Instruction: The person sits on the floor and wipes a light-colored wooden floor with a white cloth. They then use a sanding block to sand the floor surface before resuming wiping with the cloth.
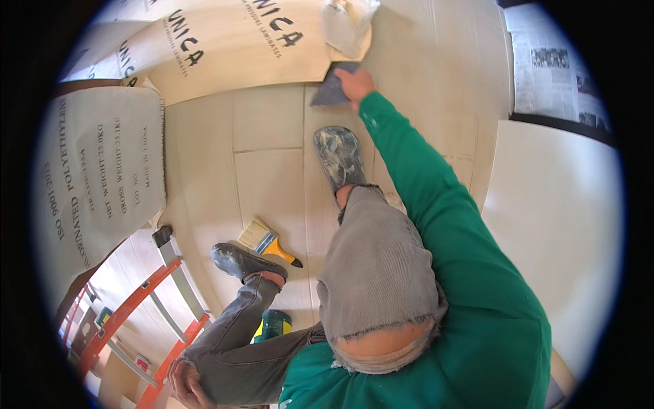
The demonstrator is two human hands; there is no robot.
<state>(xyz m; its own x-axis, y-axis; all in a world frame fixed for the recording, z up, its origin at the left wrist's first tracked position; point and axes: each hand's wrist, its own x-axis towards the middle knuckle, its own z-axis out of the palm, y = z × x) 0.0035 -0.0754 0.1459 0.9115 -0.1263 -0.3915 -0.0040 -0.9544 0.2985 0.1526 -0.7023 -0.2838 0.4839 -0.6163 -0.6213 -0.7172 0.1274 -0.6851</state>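
Observation:
My right hand (356, 84) reaches forward to the floor, its thumb and fingers on a dark grey, roughly triangular flat piece (332, 92). What the piece is made of cannot be told. It lies against the corner of a large tan sheet (225, 46) printed with dark lettering, and the sheet seems to overlap its edge. A crumpled whitish plastic bag (347, 28) rests on that sheet just beyond my hand. My left hand (185, 383) is draped over my left knee and holds nothing. Between my feet lies a flat paintbrush (268, 243) with pale bristles and a yellow, black-tipped handle.
A green tin (276, 323) stands partly behind my left leg. At left are a printed woven sack (104, 174) and an orange ladder (130, 307) with grey rungs. Rightward lie a white panel (552, 220) and newspaper sheets (554, 76). Tan boards or sheeting cover the floor (268, 189).

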